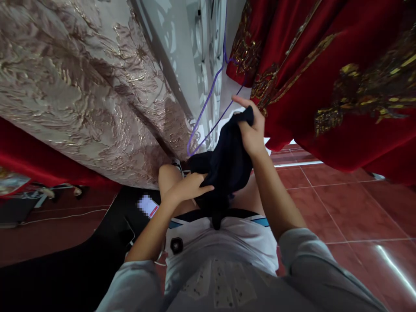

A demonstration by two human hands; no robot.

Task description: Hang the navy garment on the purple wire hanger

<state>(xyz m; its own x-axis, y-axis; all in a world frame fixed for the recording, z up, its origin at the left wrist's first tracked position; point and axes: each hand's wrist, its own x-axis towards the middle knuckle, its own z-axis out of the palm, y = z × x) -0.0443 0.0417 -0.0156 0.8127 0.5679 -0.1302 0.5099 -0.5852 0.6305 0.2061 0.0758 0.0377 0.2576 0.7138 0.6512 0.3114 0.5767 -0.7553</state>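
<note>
A dark navy cloth garment [227, 151] hangs bunched over my lap; its exact kind is hard to make out. My right hand [253, 128] pinches its upper edge between thumb and fingers, the index finger stretched out toward the purple hanger. At the garment's lower left side, my left hand [191, 186] grips the cloth with its thumb on top; its fingertips are partly hidden in the folds. Just beyond the cloth is the thin purple clothes hanger [208, 102], tilted, with its right part close to my right index finger. Whether that finger touches it, I cannot tell.
Pinkish embossed fabric [97, 86] hangs at the left, and red cloth with gold embroidery [308, 86] at the right. Ahead stands a white openwork panel [201, 56]. A phone [149, 206] lies on a black surface [81, 255] at my left, above red floor tiles [325, 203].
</note>
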